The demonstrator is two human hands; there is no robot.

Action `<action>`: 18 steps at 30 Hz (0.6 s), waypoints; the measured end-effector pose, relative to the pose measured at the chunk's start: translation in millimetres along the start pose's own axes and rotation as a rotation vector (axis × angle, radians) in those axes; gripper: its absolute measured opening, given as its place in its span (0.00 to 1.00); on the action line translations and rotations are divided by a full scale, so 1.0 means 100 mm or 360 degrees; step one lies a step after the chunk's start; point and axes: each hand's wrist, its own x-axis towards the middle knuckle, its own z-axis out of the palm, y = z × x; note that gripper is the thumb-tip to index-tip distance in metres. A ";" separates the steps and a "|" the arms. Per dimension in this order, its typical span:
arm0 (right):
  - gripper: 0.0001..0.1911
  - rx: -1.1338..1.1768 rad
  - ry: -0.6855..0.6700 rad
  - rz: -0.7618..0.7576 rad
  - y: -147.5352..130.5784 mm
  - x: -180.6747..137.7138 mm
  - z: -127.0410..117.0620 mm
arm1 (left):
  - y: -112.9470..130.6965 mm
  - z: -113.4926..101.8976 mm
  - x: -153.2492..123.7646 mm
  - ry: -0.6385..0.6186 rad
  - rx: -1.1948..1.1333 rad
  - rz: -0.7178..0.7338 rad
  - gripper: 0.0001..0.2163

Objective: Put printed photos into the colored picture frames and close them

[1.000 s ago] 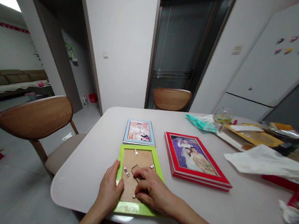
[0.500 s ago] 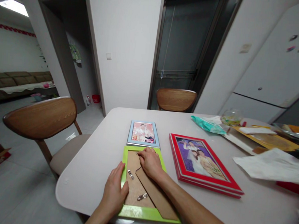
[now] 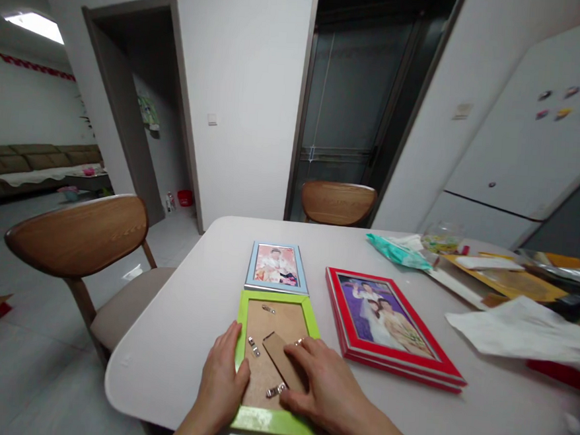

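A green picture frame (image 3: pixel 276 420) lies face down on the table, its brown backing board (image 3: pixel 256 395) and slanted stand leg (image 3: pixel 280 357) showing. Several metal clips sit on the board, among them a top clip (image 3: pixel 268 309), a left clip (image 3: pixel 254 347) and a lower clip (image 3: pixel 276 391). My left hand (image 3: pixel 222 375) rests along the frame's left rim, fingers stretched, thumb apart. Across the stand leg spreads my right hand (image 3: pixel 325 385). Its thumb touches the lower clip, and its fingertips are at a right-hand clip (image 3: pixel 298 342), partly hidden.
Beyond the green frame lies a light blue framed photo (image 3: pixel 276 266). Stacked red photo frames (image 3: pixel 392 324) are to the right. Farther right are a teal packet (image 3: pixel 397 251), white paper (image 3: pixel 520 330), a yellow envelope (image 3: pixel 514 283) and a glass bowl (image 3: pixel 442 238). Wooden chairs (image 3: pixel 83 233) stand around.
My right hand has moved from the top clip down and right to the lower part of the board. The top clip is uncovered. My left hand stays on the rim.
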 end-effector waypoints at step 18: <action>0.18 0.0379 0.0147 -0.0060 -0.28 -0.05 -0.38 | 0.28 -0.56 0.17 -0.0241 -0.1439 -0.0698 0.19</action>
